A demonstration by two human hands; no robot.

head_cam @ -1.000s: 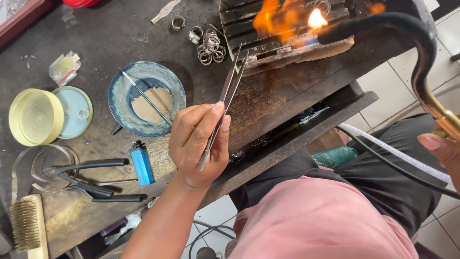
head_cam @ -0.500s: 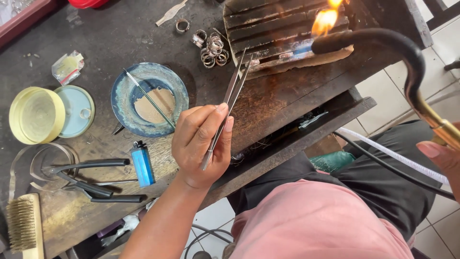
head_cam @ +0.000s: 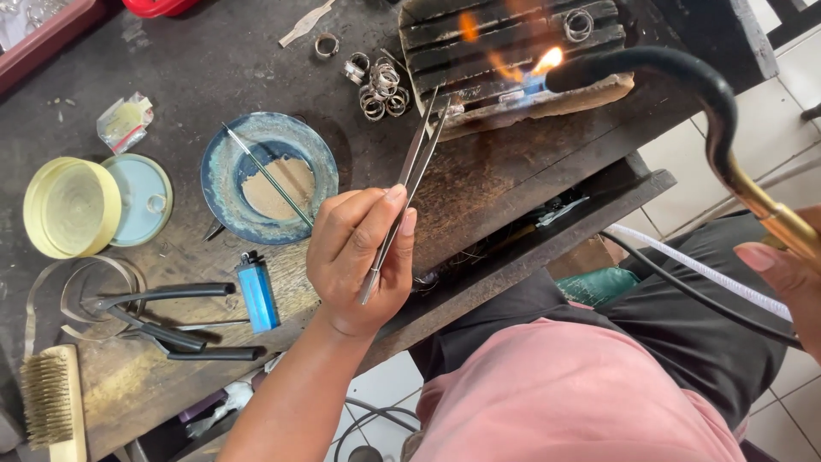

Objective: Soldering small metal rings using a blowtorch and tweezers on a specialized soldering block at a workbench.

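Observation:
My left hand grips long steel tweezers, their tips reaching to the front edge of a charred ribbed block on the dark bench. My right hand, at the right edge, holds the brass handle of a black curved torch. Its orange-blue flame plays on the block beside the tweezer tips. A small metal ring lies on the block's far right. A cluster of several silver rings sits just left of the block.
A blue dish with a thin stick stands left of my hand. Near it lie a blue lighter, black-handled pliers, a yellow lid, a pale blue tin and a brush. Hoses cross my lap.
The view has shifted so the block sits lower in frame. The flame has shrunk and now sits low at the torch tip. My left hand keeps the tweezers in much the same place.

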